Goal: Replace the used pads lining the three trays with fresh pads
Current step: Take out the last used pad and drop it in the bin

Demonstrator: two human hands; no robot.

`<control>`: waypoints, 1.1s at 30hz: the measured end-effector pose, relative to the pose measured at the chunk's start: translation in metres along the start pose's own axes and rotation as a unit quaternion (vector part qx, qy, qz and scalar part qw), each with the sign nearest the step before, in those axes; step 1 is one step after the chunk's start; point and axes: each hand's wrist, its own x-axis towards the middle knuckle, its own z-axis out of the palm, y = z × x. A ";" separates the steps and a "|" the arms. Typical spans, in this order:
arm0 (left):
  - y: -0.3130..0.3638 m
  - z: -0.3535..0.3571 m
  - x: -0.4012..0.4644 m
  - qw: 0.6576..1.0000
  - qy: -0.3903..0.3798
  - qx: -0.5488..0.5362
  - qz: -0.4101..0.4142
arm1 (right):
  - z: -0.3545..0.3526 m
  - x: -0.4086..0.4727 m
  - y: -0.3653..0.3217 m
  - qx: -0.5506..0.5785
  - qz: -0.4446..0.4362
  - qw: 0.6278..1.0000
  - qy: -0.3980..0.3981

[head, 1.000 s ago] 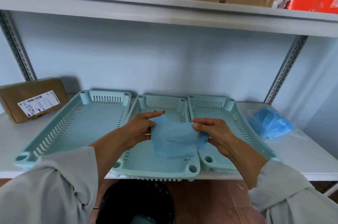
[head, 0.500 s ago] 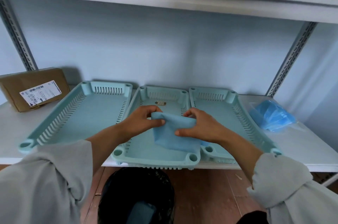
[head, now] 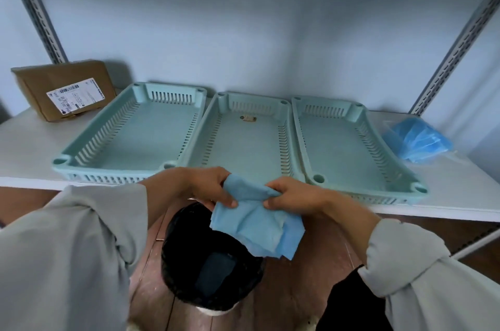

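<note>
A pale blue wall (head: 216, 19) was observed behind a white shelf board (head: 24, 146), which was carried by slotted grey metal uprights at the left (head: 38, 11) and right (head: 454, 52). A brown cardboard box (head: 65, 90) with a white printed label was found on the shelf at far left, against the wall. Beneath the shelf, reddish-brown wooden floorboards (head: 292, 293) were noted, on which a bin lined with a black bag (head: 189, 263) was standing. Lighting was soft, even and cool in tone.
</note>
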 end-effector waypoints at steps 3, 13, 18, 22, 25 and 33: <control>-0.024 0.016 0.008 0.997 -0.012 0.022 -0.078 | 0.031 0.004 0.011 0.010 0.042 0.999 -0.010; -0.093 0.024 0.043 0.979 0.131 0.008 -0.153 | 0.102 0.059 0.033 0.242 0.234 0.941 -0.021; -0.139 0.014 0.050 0.964 0.219 0.100 -0.118 | 0.135 0.084 0.042 0.316 0.327 0.890 0.033; -0.158 0.008 0.052 0.958 0.235 0.091 -0.140 | 0.147 0.092 0.037 0.410 0.322 0.852 0.045; -0.160 0.009 0.058 0.957 0.243 0.081 -0.137 | 0.154 0.092 0.032 0.465 0.298 0.833 0.032; -0.163 0.014 0.058 0.942 0.266 0.117 -0.170 | 0.176 0.079 0.074 0.119 0.253 0.959 0.053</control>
